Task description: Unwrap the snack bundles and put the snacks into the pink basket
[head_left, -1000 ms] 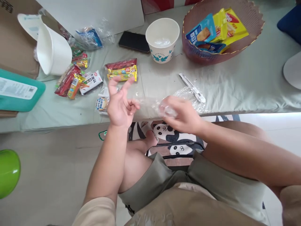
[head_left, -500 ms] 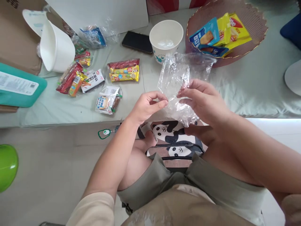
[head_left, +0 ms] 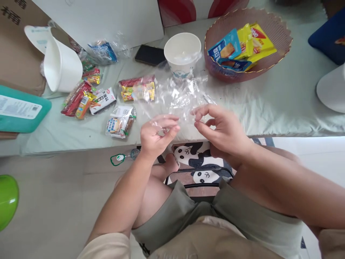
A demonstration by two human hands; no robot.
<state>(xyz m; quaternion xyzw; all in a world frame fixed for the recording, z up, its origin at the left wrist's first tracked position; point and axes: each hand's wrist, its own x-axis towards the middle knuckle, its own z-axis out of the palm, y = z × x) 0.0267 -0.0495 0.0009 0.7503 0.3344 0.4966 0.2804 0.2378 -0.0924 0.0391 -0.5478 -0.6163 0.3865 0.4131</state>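
Over one table point(head_left: 258, 108), two hands point(head_left: 155, 136) point(head_left: 225, 127) hold one clear plastic bag point(head_left: 179, 97).

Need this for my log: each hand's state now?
Left hand: partly curled at the clear plastic bag; grip unclear.
Right hand: closed, apparently pinching the bag.

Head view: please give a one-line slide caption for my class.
The left hand and right hand handle a clear plastic bag in front of an upright white cup.

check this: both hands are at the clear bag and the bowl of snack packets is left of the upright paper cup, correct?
No: the head view shows the bowl to the right of the upright paper cup; the rest stands.
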